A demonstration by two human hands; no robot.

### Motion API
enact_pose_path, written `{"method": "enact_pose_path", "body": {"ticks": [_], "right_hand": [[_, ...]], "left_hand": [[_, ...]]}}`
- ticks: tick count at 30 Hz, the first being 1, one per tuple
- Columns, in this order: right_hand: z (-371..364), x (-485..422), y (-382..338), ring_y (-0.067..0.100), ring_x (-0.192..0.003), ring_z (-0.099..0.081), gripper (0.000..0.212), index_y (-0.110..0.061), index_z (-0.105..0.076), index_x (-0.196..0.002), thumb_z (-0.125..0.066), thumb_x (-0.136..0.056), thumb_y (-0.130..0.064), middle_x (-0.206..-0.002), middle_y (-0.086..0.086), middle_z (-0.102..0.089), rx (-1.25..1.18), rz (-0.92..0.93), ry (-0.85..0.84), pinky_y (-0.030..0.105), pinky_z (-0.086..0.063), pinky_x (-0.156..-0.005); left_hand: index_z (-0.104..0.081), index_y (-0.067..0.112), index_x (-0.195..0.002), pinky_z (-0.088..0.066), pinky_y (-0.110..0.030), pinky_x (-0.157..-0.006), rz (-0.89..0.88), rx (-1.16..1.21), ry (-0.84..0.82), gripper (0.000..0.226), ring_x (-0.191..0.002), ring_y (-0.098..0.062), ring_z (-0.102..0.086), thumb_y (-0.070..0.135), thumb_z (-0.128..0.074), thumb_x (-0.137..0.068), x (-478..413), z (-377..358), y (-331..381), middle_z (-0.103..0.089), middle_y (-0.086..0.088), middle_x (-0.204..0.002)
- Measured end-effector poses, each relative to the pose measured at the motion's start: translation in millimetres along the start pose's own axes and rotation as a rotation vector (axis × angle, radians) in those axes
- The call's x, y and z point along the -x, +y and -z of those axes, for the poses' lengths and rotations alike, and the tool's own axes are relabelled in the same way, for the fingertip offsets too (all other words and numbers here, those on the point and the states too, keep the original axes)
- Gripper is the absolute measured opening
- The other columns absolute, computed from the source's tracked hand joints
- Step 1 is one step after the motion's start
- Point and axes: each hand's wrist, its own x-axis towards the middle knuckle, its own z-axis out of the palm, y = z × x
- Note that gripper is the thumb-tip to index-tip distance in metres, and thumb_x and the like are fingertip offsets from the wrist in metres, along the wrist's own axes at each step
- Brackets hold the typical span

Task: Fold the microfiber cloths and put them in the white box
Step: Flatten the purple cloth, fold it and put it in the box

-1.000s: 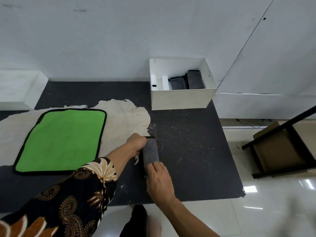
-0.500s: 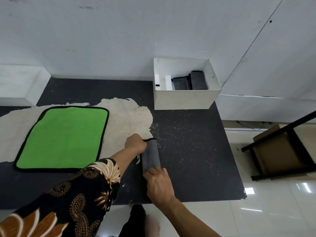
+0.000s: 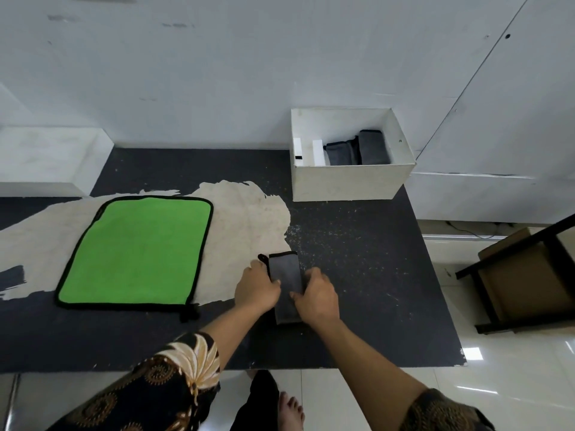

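Note:
A grey microfiber cloth [image 3: 285,273], folded into a narrow strip, lies on the dark table [image 3: 357,259] in front of me. My left hand [image 3: 255,287] grips its left edge. My right hand [image 3: 315,295] grips its right edge and covers part of the strip. A green cloth with black trim [image 3: 137,250] lies spread flat to the left. The white box [image 3: 351,181] stands at the table's back right; two folded grey cloths [image 3: 357,149] stand inside it against the right side.
A white block [image 3: 46,160] sits at the back left against the wall. A dark frame holding a cardboard box [image 3: 529,275] stands on the floor beyond the table's right edge. My bare foot [image 3: 291,409] shows below the front edge.
My right hand moved from the strip's near end up to its right side. My left hand shifted down along the left edge. Both hands now hold the strip from either side.

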Motion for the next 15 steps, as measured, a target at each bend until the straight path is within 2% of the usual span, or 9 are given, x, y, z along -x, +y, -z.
{"method": "enact_pose_path", "body": {"ticks": [2,5,9,12,15], "right_hand": [[-7.5,-3.1,-0.5,0.027,-0.112,-0.057,0.049,-0.014,-0.048,-0.122,-0.075,-0.083,-0.028,-0.122,0.009,-0.058,0.024,-0.033,-0.057,0.036,-0.048,-0.091],[-11.2,-6.6,-5.2,0.027,-0.109,-0.061,0.049,-0.01,-0.053,-0.122,-0.075,-0.08,-0.023,-0.117,0.01,-0.064,-0.056,-0.121,-0.124,0.029,-0.047,-0.079],[-9.9,-6.2,-15.9,0.02,-0.083,-0.065,0.028,-0.011,-0.065,-0.1,-0.076,-0.074,-0.011,-0.093,0.006,-0.068,-0.342,-0.175,-0.214,0.031,-0.054,-0.068],[0.2,-3.5,-27.0,0.02,-0.087,-0.067,0.037,-0.011,-0.062,-0.107,-0.075,-0.075,-0.001,-0.098,0.007,-0.068,-0.628,-0.168,-0.265,0.029,-0.055,-0.066],[18.3,-2.2,-46.1,0.025,-0.09,-0.069,0.037,-0.006,-0.061,-0.116,-0.068,-0.081,0.006,-0.101,0.012,-0.071,-0.912,-0.148,-0.3,0.032,-0.056,-0.065]], "left_hand": [[-0.045,0.015,-0.129,-0.048,-0.035,-0.085,-0.016,-0.068,-0.022,0.046,-0.112,-0.028,-0.057,0.03,-0.064,-0.09,10.6,-5.0,-7.2,-0.051,-0.009,-0.126],[-0.051,0.013,-0.127,-0.047,-0.034,-0.084,-0.074,-0.124,-0.085,0.04,-0.11,-0.029,-0.056,0.019,-0.062,-0.088,16.6,-7.4,-12.9,-0.05,-0.01,-0.124],[-0.054,0.012,-0.131,-0.052,-0.039,-0.092,-0.117,-0.044,-0.15,0.048,-0.11,-0.028,-0.058,0.009,-0.057,-0.083,20.2,5.6,-14.1,-0.057,-0.011,-0.124],[-0.057,0.015,-0.126,-0.05,-0.039,-0.091,-0.199,0.051,-0.092,0.033,-0.108,-0.027,-0.059,0.017,-0.046,-0.095,23.0,24.6,-6.7,-0.062,-0.011,-0.122],[-0.051,0.015,-0.133,-0.047,-0.037,-0.092,-0.288,0.122,-0.04,0.039,-0.113,-0.029,-0.058,0.035,-0.035,-0.104,23.5,46.0,4.3,-0.062,-0.01,-0.126]]}}
